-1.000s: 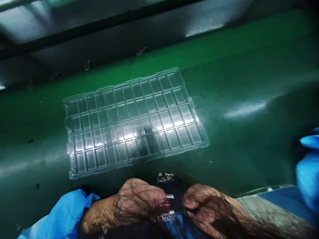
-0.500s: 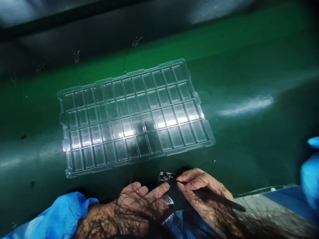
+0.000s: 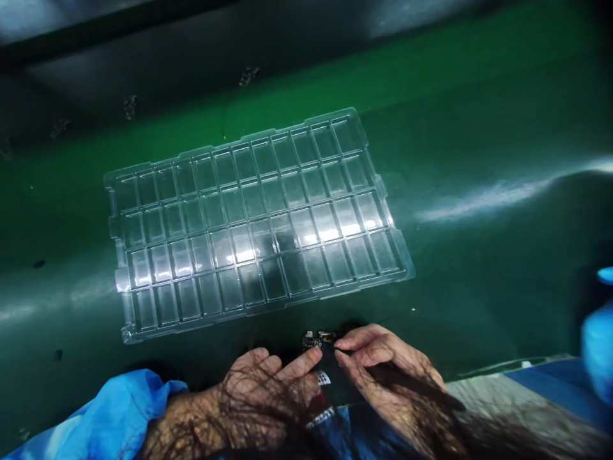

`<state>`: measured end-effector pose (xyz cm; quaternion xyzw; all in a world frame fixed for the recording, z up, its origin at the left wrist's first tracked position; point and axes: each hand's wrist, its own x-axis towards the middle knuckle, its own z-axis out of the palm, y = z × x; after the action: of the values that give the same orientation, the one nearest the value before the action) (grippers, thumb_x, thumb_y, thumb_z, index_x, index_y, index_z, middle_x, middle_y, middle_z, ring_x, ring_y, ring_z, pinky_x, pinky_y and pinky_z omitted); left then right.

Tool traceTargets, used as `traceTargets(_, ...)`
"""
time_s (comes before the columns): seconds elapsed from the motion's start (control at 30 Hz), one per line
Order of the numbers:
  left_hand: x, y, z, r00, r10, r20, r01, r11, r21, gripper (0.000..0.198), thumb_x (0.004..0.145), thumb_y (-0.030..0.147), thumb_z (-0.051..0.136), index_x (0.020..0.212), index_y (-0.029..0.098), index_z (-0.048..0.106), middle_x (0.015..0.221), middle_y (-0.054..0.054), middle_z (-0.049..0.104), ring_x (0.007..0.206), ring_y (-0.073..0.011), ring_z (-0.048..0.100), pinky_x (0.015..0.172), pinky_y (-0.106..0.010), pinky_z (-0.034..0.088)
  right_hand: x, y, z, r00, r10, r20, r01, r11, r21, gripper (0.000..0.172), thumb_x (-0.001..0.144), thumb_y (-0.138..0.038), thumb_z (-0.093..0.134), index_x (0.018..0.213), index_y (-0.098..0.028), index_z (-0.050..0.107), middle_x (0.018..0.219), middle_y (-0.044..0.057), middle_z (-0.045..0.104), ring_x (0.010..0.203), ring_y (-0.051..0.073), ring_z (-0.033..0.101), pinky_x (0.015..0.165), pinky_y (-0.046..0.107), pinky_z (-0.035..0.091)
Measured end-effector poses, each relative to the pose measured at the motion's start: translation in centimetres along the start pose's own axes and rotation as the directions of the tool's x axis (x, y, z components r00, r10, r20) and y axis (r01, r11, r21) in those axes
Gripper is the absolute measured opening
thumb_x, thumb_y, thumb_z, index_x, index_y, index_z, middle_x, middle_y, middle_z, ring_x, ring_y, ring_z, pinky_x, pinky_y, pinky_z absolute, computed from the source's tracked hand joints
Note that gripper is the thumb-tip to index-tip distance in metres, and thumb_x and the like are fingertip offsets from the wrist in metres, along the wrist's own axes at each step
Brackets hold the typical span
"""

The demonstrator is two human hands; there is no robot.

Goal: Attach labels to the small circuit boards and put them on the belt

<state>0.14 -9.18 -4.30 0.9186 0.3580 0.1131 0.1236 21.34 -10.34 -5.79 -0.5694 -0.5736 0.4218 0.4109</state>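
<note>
While the circuit board lies on the green counter before the clear compartment tray, my left hand sets a fingertip at it — whether holding anything, I can't tell — and my right hand pinches a slender dark tool. Work seems under way, unfinished; one second ago both hands were off the board.

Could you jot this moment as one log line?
left hand: index fingertip at circuit board | right hand: holding slim dark tool | transparent tray: beyond both hands
</note>
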Motion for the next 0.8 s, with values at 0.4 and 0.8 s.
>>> traceTargets(0.4,1.5,-0.2,-0.6,0.999,0.011,-0.048,-0.01,1.0,0.021,0.02,0.082,0.043,0.044,0.087,0.033,0.061,0.109,0.012,0.056,0.041,-0.0049,0.041,0.04,-0.023,0.031,0.0,-0.2,-0.2,1.0,-0.008,0.024,0.009,1.0,-0.027,0.02,0.086,-0.02,0.075,0.074,-0.028,0.062,0.079,-0.006,0.075,0.066,0.012,0.074,0.061,0.019,0.066)
traceTargets(0.8,1.8,0.2,-0.7,0.998,0.003,-0.061,0.001,0.999,0.055,0.028,0.088,0.035,0.032,0.092,0.028,0.058,0.108,0.008,0.058,0.041,-0.0073,0.041,0.042,-0.024,0.033,0.5,0.1,0.0,0.995,-0.085,0.042,0.087,0.996,-0.026,0.021,0.087,-0.016,0.074,0.076,-0.027,0.061,0.08,-0.005,0.074,0.068,0.011,0.075,0.061,0.018,0.065)
